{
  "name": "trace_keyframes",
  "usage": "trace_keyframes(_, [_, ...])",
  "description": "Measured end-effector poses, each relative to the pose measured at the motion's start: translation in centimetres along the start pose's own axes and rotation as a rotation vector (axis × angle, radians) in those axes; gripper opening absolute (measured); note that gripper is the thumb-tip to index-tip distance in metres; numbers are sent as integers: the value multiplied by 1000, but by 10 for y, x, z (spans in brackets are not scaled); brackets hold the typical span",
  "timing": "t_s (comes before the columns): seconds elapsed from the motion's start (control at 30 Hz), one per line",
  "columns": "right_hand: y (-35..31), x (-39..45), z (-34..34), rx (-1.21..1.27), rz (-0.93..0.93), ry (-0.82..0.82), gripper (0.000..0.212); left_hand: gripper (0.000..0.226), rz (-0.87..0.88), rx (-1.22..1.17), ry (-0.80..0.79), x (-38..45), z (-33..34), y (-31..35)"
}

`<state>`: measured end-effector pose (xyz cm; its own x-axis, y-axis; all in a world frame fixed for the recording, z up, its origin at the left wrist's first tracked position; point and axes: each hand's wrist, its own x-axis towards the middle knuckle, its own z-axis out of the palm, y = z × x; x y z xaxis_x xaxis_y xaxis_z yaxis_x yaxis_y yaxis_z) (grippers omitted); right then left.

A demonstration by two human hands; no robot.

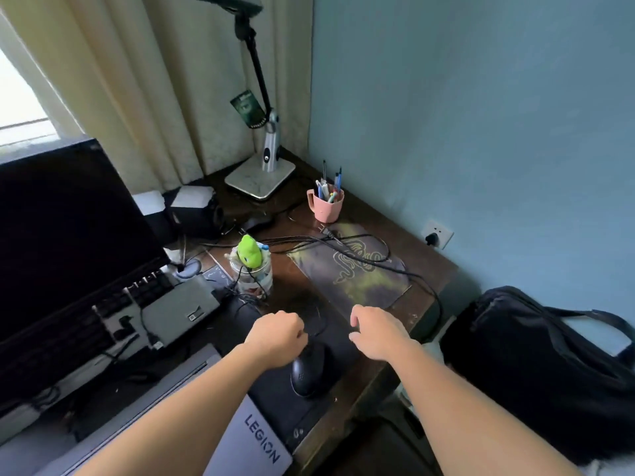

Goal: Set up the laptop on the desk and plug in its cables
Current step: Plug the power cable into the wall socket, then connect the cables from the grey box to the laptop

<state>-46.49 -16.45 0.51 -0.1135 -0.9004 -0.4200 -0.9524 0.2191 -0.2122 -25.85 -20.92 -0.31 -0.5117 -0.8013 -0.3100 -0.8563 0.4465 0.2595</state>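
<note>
A closed grey laptop (256, 439) marked LEGION lies at the desk's near edge, partly under my left forearm. My left hand (276, 333) hovers just above a black mouse (307, 371) with its fingers curled shut. A thin black wire (319, 322) loops right beside its knuckles, and I cannot tell whether it is pinched. My right hand (376, 333) is a hand's width to the right over the desk edge, fingers bent down and apart, holding nothing. Thicker black cables (364, 250) trail over a snake-logo mat (350, 273) and off the desk's right edge.
A dark monitor (68, 235) and keyboard (103, 314) fill the left, with a grey box (178, 307) beside them. A jar with a green toy (252, 266), pink pen cup (326, 202) and lamp (264, 166) stand behind. A wall socket (437, 234) and black backpack (536, 365) are at right.
</note>
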Motion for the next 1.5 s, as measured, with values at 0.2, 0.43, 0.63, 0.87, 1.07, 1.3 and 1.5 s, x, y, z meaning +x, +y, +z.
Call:
trace_keyframes(0.2, [-44,-29,-14,-5,-96,8,9,25,-277,-109,113,-85,1,-32])
trace_keyframes(0.43, [-136,-67,21,-14,-276,-46,5,26,-501,-134,57,-188,22,-78])
trace_keyframes(0.63, [-207,-81,46,-4,-415,-118,10,14,-565,-127,67,-224,31,-100])
trace_keyframes(0.87, [-261,-71,68,-6,-422,-169,15,22,-479,-100,194,-257,59,-148])
trace_keyframes(1.07, [-288,-70,92,-70,-370,-218,32,56,-275,99,131,-281,83,-189])
trace_keyframes(1.3, [-308,-69,106,-180,-309,-278,69,82,-306,-46,-51,-285,64,-217])
trace_keyframes(1.5, [-327,-57,107,-48,-217,-135,51,86,-308,-19,-31,-280,65,-225])
